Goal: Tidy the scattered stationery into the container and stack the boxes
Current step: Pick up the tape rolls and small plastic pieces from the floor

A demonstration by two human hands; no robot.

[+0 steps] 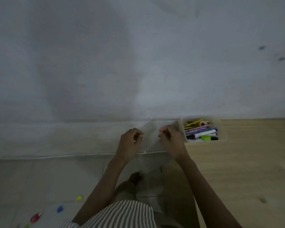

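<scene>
**Both hands grip a clear box beside the filled container**

Left hand [130, 139] and right hand [171, 139] are raised side by side. The fingers [138, 134] of both are curled in, each set apparently pinching an opposite side of a clear box [150, 139] that spans the gap between them. The frame is blurry, so the exact contact can't be confirmed. A two-sided grip makes sense: see-through plastic, thin walls, likely light and slippery, and holding both sides keeps it level for stacking.

The container [224, 129] sits just right of the right fingers. It is a pale, matte plastic tub with rounded corners, and it looks to be touching or almost touching the box. Pens [201, 130] lie flat inside, roughly parallel, in yellow, pink, blue, white and green, with a tape roll near the far end. Judgement: the stationery step looks done and the box stacking is in hand.

The surface [245, 153] under and right of the fingers is light wood grain, smooth. A grey wall [138, 55] is beyond the fingers. Tiled floor [39, 178] lies below and left of them, with small coloured bits [60, 208] on it, too blurred to identify.
</scene>
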